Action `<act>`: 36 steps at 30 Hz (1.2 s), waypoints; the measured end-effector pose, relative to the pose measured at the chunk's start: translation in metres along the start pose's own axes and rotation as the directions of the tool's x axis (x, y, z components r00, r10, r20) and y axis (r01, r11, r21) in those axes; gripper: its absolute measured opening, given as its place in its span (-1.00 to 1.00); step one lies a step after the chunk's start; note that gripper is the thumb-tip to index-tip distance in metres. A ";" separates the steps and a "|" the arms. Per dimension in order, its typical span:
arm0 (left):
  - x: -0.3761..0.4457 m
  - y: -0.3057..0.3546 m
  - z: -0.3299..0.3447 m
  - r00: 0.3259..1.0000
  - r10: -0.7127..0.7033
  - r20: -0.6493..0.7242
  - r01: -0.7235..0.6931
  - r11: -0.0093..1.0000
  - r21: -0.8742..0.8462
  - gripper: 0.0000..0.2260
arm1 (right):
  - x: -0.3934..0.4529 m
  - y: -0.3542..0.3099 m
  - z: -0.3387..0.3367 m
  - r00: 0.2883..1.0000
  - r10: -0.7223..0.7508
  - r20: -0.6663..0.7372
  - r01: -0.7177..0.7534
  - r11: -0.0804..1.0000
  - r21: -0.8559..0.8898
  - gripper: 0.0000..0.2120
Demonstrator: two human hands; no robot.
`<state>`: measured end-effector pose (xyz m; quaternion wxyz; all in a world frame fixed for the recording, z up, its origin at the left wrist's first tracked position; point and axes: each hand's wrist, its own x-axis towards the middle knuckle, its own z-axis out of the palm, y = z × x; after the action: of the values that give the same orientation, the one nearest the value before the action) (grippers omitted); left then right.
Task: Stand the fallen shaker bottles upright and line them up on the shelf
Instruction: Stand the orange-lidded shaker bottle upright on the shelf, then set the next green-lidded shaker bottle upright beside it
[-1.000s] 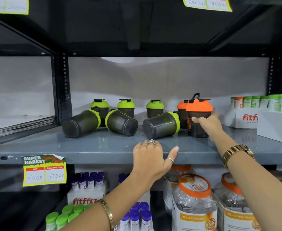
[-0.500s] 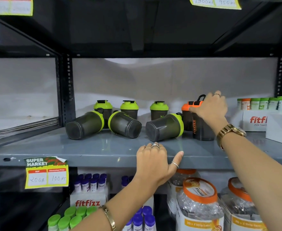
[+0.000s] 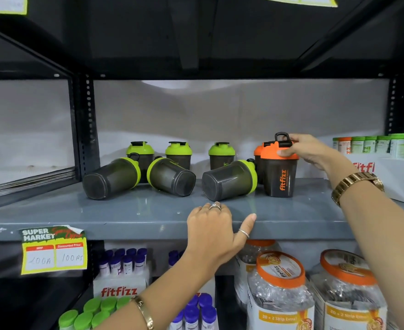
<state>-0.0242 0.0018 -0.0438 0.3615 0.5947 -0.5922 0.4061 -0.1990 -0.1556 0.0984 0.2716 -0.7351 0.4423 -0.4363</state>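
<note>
Grey metal shelf (image 3: 124, 210): we note three green-lid shakers (image 3: 111, 178) lying down, front row. Right hand (image 3: 309, 150) clasps the upright orange-lid shaker (image 3: 279, 172) at its lid; left hand (image 3: 214, 227) rests loosely open on shelf edge. Bottles prob. light, stiff, smooth; grip mid-body.

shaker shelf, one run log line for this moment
right hand on orange-lid shaker lid | left hand on shelf edge | three green-lid shakers lying
</note>
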 end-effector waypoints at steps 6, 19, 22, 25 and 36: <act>0.000 -0.001 -0.001 1.000 0.006 0.007 -0.006 1.000 -0.024 -0.50 | -0.003 -0.004 0.016 0.968 0.013 -0.250 0.012 0.995 0.098 -0.36; -0.014 -0.021 -0.015 0.996 -0.049 0.080 0.044 0.997 0.056 -0.52 | -0.056 -0.034 0.091 0.967 0.003 -0.255 -0.079 0.955 -0.287 -0.44; -0.016 -0.031 -0.021 0.991 -0.066 0.118 0.057 0.995 0.076 -0.50 | -0.059 -0.039 0.099 0.961 0.272 -0.055 -0.275 0.959 -0.061 -0.24; -0.018 -0.039 -0.028 0.989 -0.071 0.129 0.065 0.997 0.047 -0.50 | -0.056 -0.040 0.109 0.930 0.364 0.045 -0.367 0.921 0.127 -0.09; -0.019 -0.044 -0.035 0.986 -0.049 0.160 0.052 0.999 -0.012 -0.48 | -0.043 -0.042 0.115 0.913 0.333 0.236 -0.402 0.832 0.381 -0.48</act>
<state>0.0182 0.0431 -0.0450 0.3277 0.6372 -0.6073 0.3430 -0.0897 -0.0968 0.0602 0.5375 -0.5922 0.4474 -0.4003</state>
